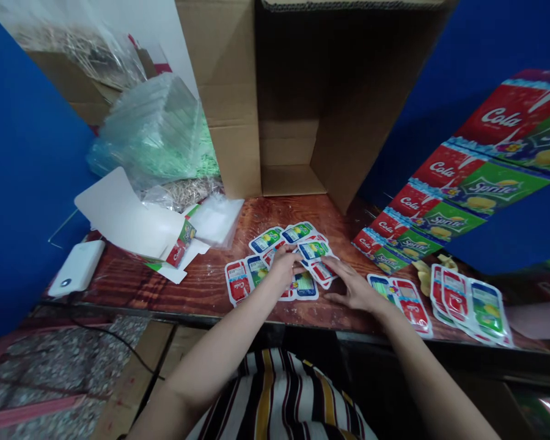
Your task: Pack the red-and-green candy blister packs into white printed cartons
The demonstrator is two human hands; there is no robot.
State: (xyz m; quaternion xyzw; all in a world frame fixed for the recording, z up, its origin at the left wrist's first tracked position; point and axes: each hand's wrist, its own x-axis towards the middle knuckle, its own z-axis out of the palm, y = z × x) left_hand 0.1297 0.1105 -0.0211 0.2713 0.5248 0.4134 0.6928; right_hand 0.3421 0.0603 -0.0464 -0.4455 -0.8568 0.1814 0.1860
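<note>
Just in front of my body, a cola-and-Sprite blister pack [315, 250] is tilted above a loose pile of similar packs [260, 269]. My left hand [285, 267] grips its left edge, fingers partly hidden by the hand itself. At the pack's lower right, my right hand [356, 288] has its fingers on the edge, with the thumb held apart below. Red cola halves and green Sprite halves show across the pile. Another flat pack [406, 299] lies beside my right wrist, and a small stack of packs [470, 302] sits farther right.
Stacked Cola/Sprite cartons [440, 195] rise at the right. A large cardboard box [233, 122] stands open at the back. On the left are an unfolded carton [137, 226], clear plastic bags [156, 128] and a white device [77, 267]. The wooden table's front edge [187, 313] runs before me.
</note>
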